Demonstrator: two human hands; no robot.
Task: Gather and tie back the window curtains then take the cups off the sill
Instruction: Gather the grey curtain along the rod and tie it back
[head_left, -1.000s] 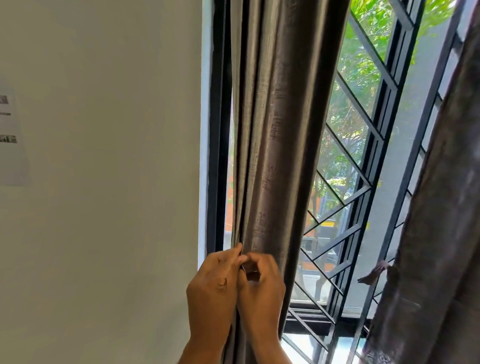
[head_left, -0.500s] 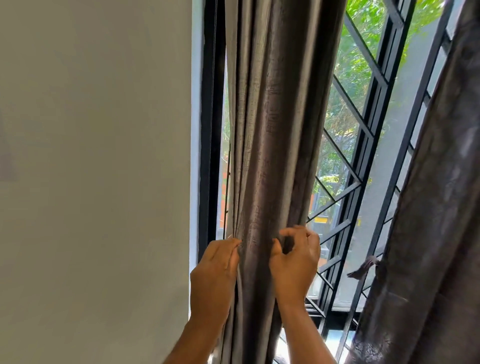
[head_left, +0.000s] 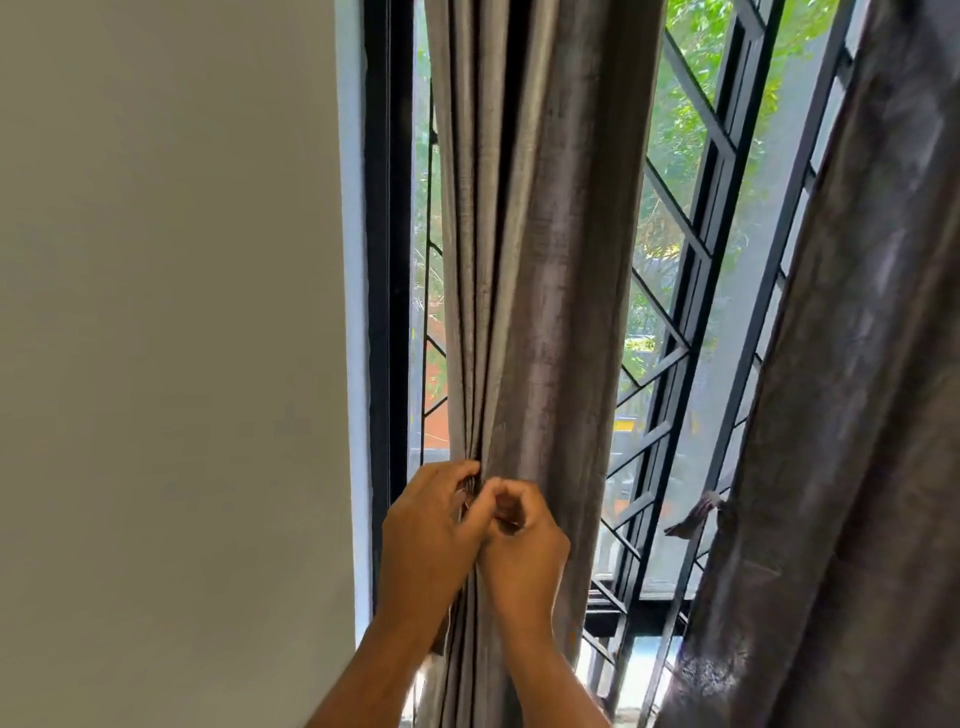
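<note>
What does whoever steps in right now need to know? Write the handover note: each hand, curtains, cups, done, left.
Left hand: closed on the folds of the left curtain at its left edge.
Right hand: pinched shut on something small against those folds; what it is cannot be made out.
Right curtain: gathered, with a knotted tie at its edge.
Done: left curtain bunched.
Left: finish its tie. Sill and cups are out of view.
</note>
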